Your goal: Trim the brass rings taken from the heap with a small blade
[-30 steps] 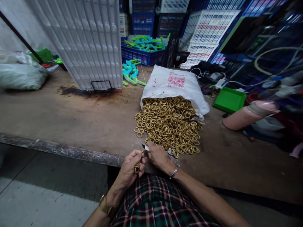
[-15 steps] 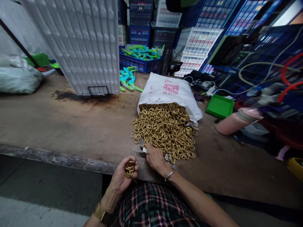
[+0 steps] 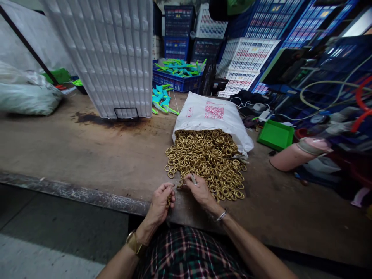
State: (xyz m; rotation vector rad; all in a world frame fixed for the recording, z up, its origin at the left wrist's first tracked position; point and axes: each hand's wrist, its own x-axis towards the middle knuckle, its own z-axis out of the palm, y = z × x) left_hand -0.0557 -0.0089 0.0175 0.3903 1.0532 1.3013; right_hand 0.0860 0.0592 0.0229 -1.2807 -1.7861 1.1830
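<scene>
Nearest you is your dark plaid cloth garment (image 3: 188, 248), striped in red and green. Over the table's front edge, your left hand (image 3: 159, 202) is curled, thumb against forefinger, around a few round, gold-coloured rings (image 3: 169, 200), mostly hidden by your fingers. Your right hand (image 3: 200, 190), just beside it, has its fingers drawn in around a slim white-and-dark tool (image 3: 193, 179); something ring-like shows at those fingertips, too small to be sure of.

Beyond your right hand lies the heaped mass of matching gold-coloured rings (image 3: 206, 159), loose on the worn brown wooden tabletop (image 3: 87, 155). Each looks stiff, smooth and light, not fragile, though whether metal or plastic you can't tell; smooth rims could slip over one another in a fistful. The rim, pinched between thumb and forefinger, seems the surest hold.

The heap spills from the mouth of a soft, creased white sack (image 3: 197, 110) with red print. To its right stand a shallow, glossy green plastic tray (image 3: 276, 135) and a tilted pink cylindrical bottle (image 3: 293, 155); to its left rises a ribbed, translucent grey-white stack (image 3: 113, 58). Farthest back are slotted white plastic crates (image 3: 252, 54).
</scene>
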